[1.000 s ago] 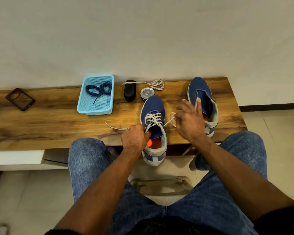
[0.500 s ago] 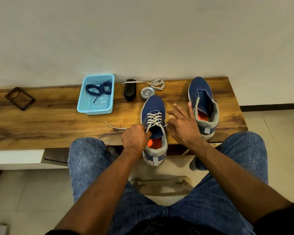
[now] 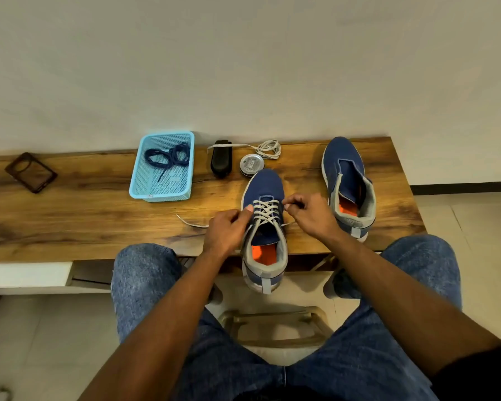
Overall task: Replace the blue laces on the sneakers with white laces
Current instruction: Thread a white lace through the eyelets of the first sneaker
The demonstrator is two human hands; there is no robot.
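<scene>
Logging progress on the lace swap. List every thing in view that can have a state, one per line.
Near sneaker: white lace threaded, ends loose.
Far sneaker: no lace, tongue open.
Blue laces: out, piled in the basket.
Spare white lace: bundled on the table.
Round tin: lid on.
Left hand: pinching a lace end.
Right hand: pinching the lace at the eyelets.

round tin (image 3: 252,165): small print on the lid, too tiny to read
blue basket (image 3: 145,180): little sticker on the near rim, too blurry to read
shoes, desk: no words or numbers to read
</scene>
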